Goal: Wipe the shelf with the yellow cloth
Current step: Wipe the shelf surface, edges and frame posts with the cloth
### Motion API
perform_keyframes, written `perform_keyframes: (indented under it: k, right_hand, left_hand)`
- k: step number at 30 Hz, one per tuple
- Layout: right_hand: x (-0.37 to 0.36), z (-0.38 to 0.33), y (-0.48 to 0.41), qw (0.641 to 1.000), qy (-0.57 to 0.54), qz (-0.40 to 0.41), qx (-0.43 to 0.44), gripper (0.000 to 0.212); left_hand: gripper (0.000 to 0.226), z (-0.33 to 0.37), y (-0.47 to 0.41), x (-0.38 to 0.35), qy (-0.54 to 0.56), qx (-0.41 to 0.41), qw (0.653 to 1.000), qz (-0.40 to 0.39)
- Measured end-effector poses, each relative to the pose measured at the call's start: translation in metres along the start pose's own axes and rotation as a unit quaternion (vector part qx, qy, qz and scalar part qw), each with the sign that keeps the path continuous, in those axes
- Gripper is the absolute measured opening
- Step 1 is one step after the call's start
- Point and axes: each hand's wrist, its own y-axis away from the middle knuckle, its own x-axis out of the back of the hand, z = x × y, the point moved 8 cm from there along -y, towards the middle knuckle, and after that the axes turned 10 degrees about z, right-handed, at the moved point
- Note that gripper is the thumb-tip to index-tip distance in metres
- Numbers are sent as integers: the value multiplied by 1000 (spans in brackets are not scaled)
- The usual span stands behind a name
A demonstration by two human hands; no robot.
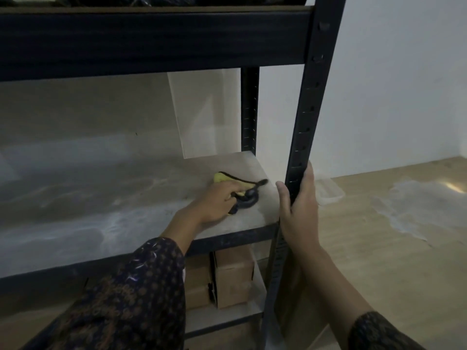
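Cloth (228, 185) sits bunched on the middle shelf (101, 213), near its right front corner, under the left hand (217, 202). It is yellow with a dark edging, soft and crumpled, and its long axis runs roughly from the far left toward the near right, with a thin dark tail of the edging pointing right toward the front post (304, 122). The left hand is curled closed over the cloth, pressing it flat against the board, knuckles up and fingers aimed away from the person. A dark rounded lump lies just beside the fingers on the right; it is too blurred to tell whether it is part of the cloth.

The shelf board is pale, flat and matte, with cloudy dusty streaks across its surface, and it is framed by a dark metal rail along the front. The right hand (297, 205) is wrapped around the front post, thumb on the left face and fingers closed round the right. That post is dark, straight, angular metal with a row of small slots. Both arms wear dark patterned sleeves (136, 294). Brown cardboard boxes (232, 276) stand on the lower shelf, and the floor (379, 248) to the right is light wood-grain.
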Motion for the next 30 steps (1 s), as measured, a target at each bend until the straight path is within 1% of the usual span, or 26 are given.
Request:
perform_keyframes:
  k: [5,7,8,9,10,12,13,14,16,18,20,23,27,30]
  right_hand:
    - [-2,-1,1,1000,5,15,22,65]
    - [-2,1,1,999,3,17,26,64]
    - [-2,2,0,999,-1,20,26,64]
    - [-3,3,0,999,-6,23,25,63]
    - [-4,3,0,999,-11,26,23,62]
    - [-6,5,0,999,-18,32,21,60]
    - [-6,6,0,999,-22,32,22,60]
    - [-7,8,-1,999,-26,28,24,60]
    - [-9,11,-2,999,-30,15,30,60]
    - [-12,15,-4,999,-28,4,32,60]
    - [-13,18,-6,999,-34,-1,36,61]
    - [-12,18,-7,997,-57,-9,54,58]
    - [-11,17,-8,995,-77,-15,68,56]
    - [-11,17,-8,995,-80,-18,64,57]
  left_hand:
    - [49,35,47,-5,-4,-127,991,-31]
    - [47,35,67,2,6,-144,988,-46]
    - [45,33,73,8,22,-136,990,-40]
    - [44,27,74,16,49,-109,993,-17]
    - [42,17,69,27,86,-62,994,29]
    - [39,-16,48,44,144,61,979,131]
    - [38,-32,34,45,141,105,971,159]
    - [38,-46,17,40,108,133,972,162]
    - [42,-64,-15,23,38,182,973,134]
    - [44,-65,-45,5,9,198,974,110]
    - [44,-49,-72,-9,16,181,979,96]
    - [42,-16,-93,-32,60,126,989,45]
    - [40,14,-89,-51,68,35,996,-38]
    - [30,24,-71,-49,91,1,995,-48]
